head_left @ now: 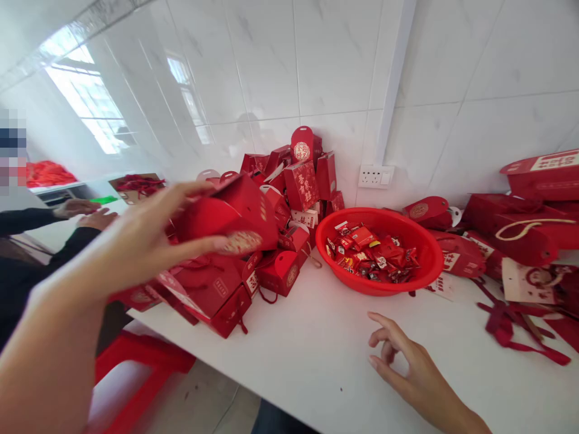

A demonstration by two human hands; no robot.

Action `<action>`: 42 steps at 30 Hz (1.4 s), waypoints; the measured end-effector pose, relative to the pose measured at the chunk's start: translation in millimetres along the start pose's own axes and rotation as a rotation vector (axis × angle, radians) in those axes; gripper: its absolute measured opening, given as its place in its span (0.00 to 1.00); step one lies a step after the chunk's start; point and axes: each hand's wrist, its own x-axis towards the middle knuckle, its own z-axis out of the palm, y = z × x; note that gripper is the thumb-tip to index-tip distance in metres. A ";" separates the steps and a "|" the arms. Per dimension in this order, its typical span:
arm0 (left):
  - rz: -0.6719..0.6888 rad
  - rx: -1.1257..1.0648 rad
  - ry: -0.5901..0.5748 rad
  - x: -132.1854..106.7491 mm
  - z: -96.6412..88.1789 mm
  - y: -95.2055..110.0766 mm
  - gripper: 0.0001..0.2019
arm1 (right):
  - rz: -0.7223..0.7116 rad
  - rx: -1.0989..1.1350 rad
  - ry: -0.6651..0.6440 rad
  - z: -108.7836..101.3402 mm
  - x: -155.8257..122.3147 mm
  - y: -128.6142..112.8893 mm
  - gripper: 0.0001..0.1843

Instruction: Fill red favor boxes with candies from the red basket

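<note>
My left hand [167,232] grips a red paper gift box [253,211] with gold print, thumb along its near side and fingers over the top. The box is raised in front of a pile of similar red boxes, tilted, and its far side is hidden. Over the white table, my right hand [402,361] is held with fingers apart and curved, holding nothing. Just beyond it stands a red plastic basket [380,287] of small wrapped candies [366,250] in mostly red wrappers.
Piled red gift boxes [226,295] cover the table's left part, reaching the wall. More boxes [465,256] and dark red ribbons [502,325] lie on the right. A wall socket [376,176] is behind the basket. A red stool [149,352] and another person's hands [90,214] are at left.
</note>
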 end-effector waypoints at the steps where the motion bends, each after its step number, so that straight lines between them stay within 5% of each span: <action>1: -0.068 0.063 0.025 9.9 -6.8 -11.9 0.49 | 0.005 -0.002 -0.003 -0.2 0.3 -0.2 0.28; 8: -0.340 0.202 -0.084 53.6 -14.6 -71.4 0.40 | 0.019 -0.010 -0.010 -0.6 1.0 0.4 0.28; 18: -0.430 0.129 -0.030 51.9 -11.6 -67.8 0.35 | 0.015 -0.018 -0.001 0.3 -0.5 7.5 0.26; 24: -0.078 -0.005 -0.113 69.6 -2.1 -28.8 0.39 | -0.005 -0.015 -0.006 1.4 3.0 7.5 0.26; 33: 0.348 -0.102 -0.334 112.1 73.2 28.7 0.34 | 0.018 0.000 0.001 -1.4 2.4 9.4 0.24; 42: 0.436 0.022 -0.459 141.7 125.8 36.4 0.39 | 0.050 -0.075 -0.035 0.7 4.7 15.4 0.22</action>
